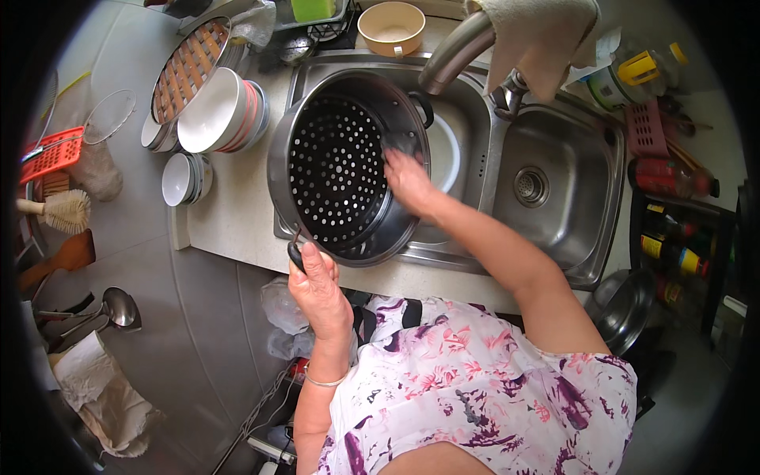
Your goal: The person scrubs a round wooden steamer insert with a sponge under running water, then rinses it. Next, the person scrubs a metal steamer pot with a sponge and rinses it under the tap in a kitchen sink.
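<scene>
A large metal steamer pot (279, 160) with a perforated bottom is tilted over the left basin (469, 178) of a steel double sink. My left hand (320, 291) grips the black side handle (295, 256) at the pot's near edge. Inside the pot's right wall is my right hand (409, 181), its fingertips blurred against the metal. Whether a cloth lies under those fingers I cannot tell. A second black handle (423, 110) juts from the far right of the pot. Part of a pale round rim (454, 154) shows in the basin behind it.
Stacked bowls (214, 113) and a woven tray (187, 68) stand left on the counter. A cream bowl (392, 27) sits behind the sink. The faucet (457, 53), draped with a towel (540, 35), reaches over the basin. Bottles (671, 178) line the right side.
</scene>
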Available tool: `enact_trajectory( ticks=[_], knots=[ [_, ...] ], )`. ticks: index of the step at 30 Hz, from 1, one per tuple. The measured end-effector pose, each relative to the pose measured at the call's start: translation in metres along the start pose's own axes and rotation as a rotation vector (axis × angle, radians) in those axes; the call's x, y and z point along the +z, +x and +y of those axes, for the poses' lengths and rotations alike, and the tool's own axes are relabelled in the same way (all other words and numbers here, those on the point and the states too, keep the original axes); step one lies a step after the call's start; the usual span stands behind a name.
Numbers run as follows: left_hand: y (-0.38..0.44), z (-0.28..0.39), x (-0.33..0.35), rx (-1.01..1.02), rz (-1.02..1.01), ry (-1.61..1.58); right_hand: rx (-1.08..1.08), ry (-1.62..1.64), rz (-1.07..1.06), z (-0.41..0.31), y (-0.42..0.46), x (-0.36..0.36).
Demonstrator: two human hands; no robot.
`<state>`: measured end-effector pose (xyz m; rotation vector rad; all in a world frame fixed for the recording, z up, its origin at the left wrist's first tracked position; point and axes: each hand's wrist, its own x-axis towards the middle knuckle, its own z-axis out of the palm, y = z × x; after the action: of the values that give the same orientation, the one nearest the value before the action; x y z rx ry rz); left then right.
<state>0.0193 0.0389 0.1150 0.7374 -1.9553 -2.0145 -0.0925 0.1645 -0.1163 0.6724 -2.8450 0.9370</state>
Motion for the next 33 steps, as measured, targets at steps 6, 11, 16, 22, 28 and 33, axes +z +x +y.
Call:
enact_trajectory(
  ticks=[6, 11, 16, 22, 28, 33],
  knots=[
    [0.005, -0.004, -0.001, 0.004, -0.027, -0.053, 0.084, 0.522, -0.708, -0.076, -0.023, -0.046],
    [0.006, -0.009, -0.006, 0.013, -0.03, -0.065, -0.031, 0.886, -0.546, -0.082, -0.036, -0.055],
    [0.005, -0.008, -0.004, -0.009, -0.025, -0.042, -0.401, -0.121, -0.07, 0.019, -0.012, -0.034],
    [0.02, -0.004, -0.003, -0.06, -0.044, -0.079, 0.087, 0.016, -0.154, 0.014, 0.007, -0.021],
    [0.028, -0.003, -0.006, -0.133, -0.012, -0.072, 0.206, 0.883, -0.224, -0.087, -0.01, -0.043],
    [0.028, 0.0, -0.014, -0.151, -0.02, -0.113, -0.285, 0.714, -0.187, -0.097, 0.005, -0.041]
  ],
)
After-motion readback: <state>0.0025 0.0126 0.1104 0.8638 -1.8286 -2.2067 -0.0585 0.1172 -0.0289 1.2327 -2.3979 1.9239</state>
